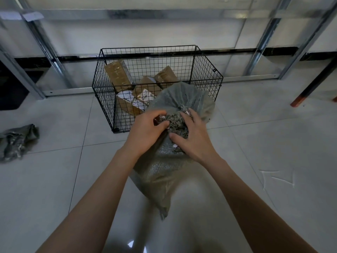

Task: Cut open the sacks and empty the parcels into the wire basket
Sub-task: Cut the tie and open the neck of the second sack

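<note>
In the head view, your black wire-mesh basket (105, 99) stands on the pale tiled floor (255, 143) in front of the metal racking (262, 42). It already holds several brown taped cardboard parcels (118, 73), some with white labels. A crumpled grey sack (18, 141) lies flat on the floor well off to your left. From that, I judge one sack is already emptied.

The grey woven plastic sack (164, 170) you are working on is just in front of the basket. Its upper bulge leans against the near right corner and its lower end trails back toward you. It looks full and lumpy. Its mouth is gathered into a frayed, bunched knot of loose threads, so it appears not yet opened.

Your left hand (147, 128) has its fingers curled onto that frayed bunch. A small reddish thing sits under them, but I cannot tell whether it is a cutter. Your right hand (193, 139) clasps the other side of the gathered neck, fingers over the bunch and thumb pressed on the weave below.

You have yet to open this mouth and tip its contents into the basket.
</note>
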